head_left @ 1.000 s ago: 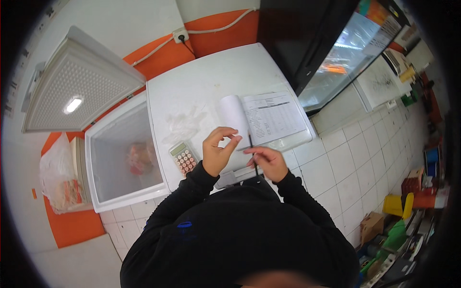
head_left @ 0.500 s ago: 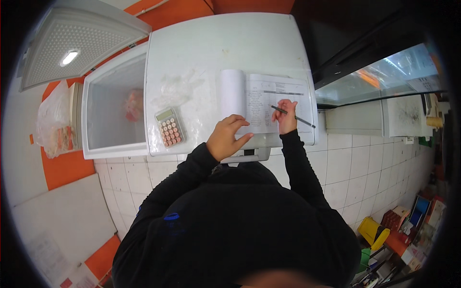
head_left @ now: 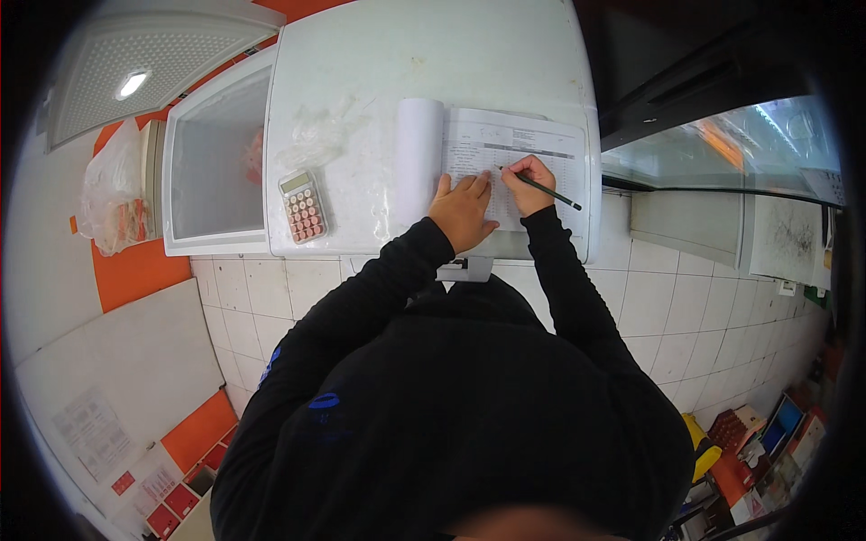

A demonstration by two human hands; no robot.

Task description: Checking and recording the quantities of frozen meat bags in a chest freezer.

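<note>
A ruled paper form (head_left: 514, 167) with a page rolled back at its left lies on the white lid of a chest freezer (head_left: 424, 63). My left hand (head_left: 462, 212) rests flat on the form, fingers apart, holding the paper down. My right hand (head_left: 528, 183) grips a dark pencil (head_left: 544, 189), its tip touching the form near the middle. A pink and white calculator (head_left: 302, 206) lies on the lid to the left of my hands, with a crumpled clear plastic bag (head_left: 316, 140) just above it.
The left freezer compartment (head_left: 212, 167) stands uncovered, its white lid (head_left: 135, 72) raised at the upper left. A plastic bag with reddish contents (head_left: 113, 194) hangs at the far left. A glass display case (head_left: 722, 153) sits to the right. White tiled floor lies below.
The view has shifted and the freezer top has come closer. My left hand has slid right onto the form beside my right hand, which has moved the pencil down and left on the page.
</note>
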